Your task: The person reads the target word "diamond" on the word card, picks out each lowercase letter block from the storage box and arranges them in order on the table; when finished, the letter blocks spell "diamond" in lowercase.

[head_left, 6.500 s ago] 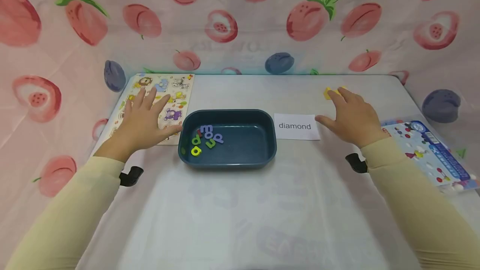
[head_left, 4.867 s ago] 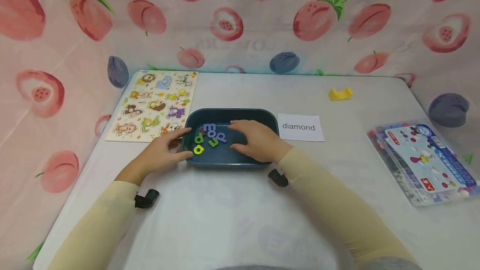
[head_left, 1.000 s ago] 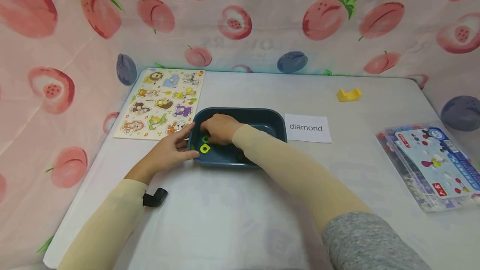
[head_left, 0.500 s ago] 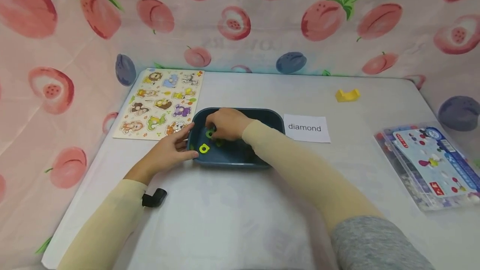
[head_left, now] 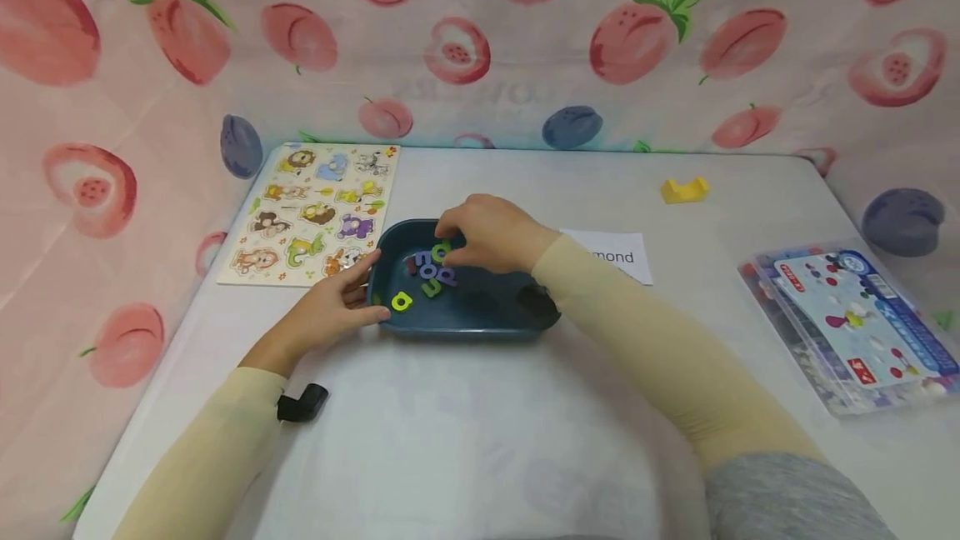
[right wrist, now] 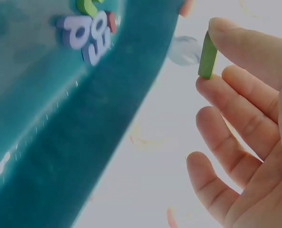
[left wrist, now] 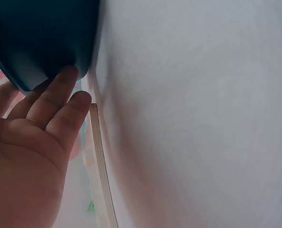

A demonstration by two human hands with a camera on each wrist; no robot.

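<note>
My right hand (head_left: 501,233) pinches a green letter (head_left: 441,252), which looks like a d, between thumb and fingertip above the tray's far left part. In the right wrist view the green letter (right wrist: 207,56) is seen edge-on. Fairly straight fingers of my left hand (head_left: 318,322) rest against the left end of the dark blue tray (head_left: 465,332); the left wrist view shows them touching its outer wall. Inside lie purple letters (head_left: 427,272), a green letter (head_left: 431,288), a small red piece partly hidden, and a yellow letter (head_left: 401,302) standing apart.
Right of the tray lies a white card (head_left: 618,259) reading "diamond", partly covered by my right arm. An animal puzzle board (head_left: 315,215) lies at back left. A yellow plastic piece (head_left: 684,191) is at back right, a clear box with a printed sheet (head_left: 851,323) at far right.
From low in the tray, my right hand has risen and moved right, lifting the green letter. The other letters show again. My left hand stays at the tray's left end.
</note>
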